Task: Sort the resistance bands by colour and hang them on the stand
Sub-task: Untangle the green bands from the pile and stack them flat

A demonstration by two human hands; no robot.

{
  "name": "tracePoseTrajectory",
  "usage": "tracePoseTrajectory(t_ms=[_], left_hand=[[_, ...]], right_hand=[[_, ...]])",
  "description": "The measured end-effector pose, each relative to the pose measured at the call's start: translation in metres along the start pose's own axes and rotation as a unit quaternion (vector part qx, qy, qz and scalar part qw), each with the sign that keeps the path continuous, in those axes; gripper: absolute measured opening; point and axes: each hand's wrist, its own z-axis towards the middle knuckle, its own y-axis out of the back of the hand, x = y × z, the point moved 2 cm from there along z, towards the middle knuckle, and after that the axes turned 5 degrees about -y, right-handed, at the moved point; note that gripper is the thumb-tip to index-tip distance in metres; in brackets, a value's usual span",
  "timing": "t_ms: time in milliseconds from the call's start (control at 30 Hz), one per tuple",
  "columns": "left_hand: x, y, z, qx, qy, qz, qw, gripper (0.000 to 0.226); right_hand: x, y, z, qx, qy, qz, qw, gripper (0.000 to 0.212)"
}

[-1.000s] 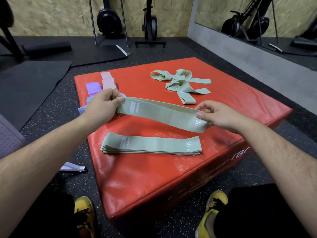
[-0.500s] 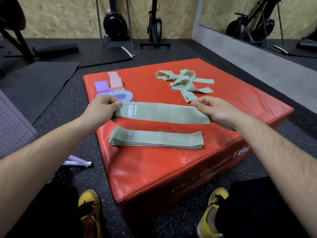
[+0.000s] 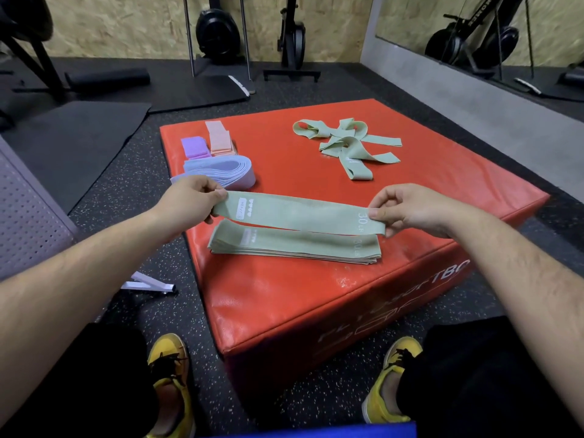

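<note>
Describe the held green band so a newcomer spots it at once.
Find the red pad on the gym floor. Over its near side, a flat green band is pinched between left hand and right hand. Unlike the green stack beneath and the tangled green bands behind, it is held off the pad.

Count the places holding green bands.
3: one band between left hand and right hand, a flat stack beneath it on the red box, a tangled heap farther back. Others may be hidden.
</note>
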Motion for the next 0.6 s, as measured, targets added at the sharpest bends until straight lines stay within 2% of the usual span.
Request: tracePoseTrajectory(t_ms=[133, 300, 533, 600], left_hand=[[0.002, -0.005, -0.006, 0.016, -0.017, 0.079, 0.997, 0.011], [0.005, -0.013, -0.007, 0.043, -0.053, 0.179, 0.982, 0.007], [0.027, -0.024, -0.004, 0.075, -0.143, 0.295, 0.942, 0.012], [0.028, -0.028, -0.007, 0.053, -0.175, 0.351, 0.918, 0.019]], right_hand=[[-0.004, -0.005, 0.003, -0.020, -0.006, -0.067, 0.998, 0.020], [-0.010, -0.013, 0.008, -0.038, 0.006, -0.196, 0.980, 0.013], [-0.016, -0.029, 0.015, -0.054, 0.033, -0.339, 0.939, 0.008], [-0.015, -0.031, 0.016, -0.059, 0.036, -0.373, 0.925, 0.013]])
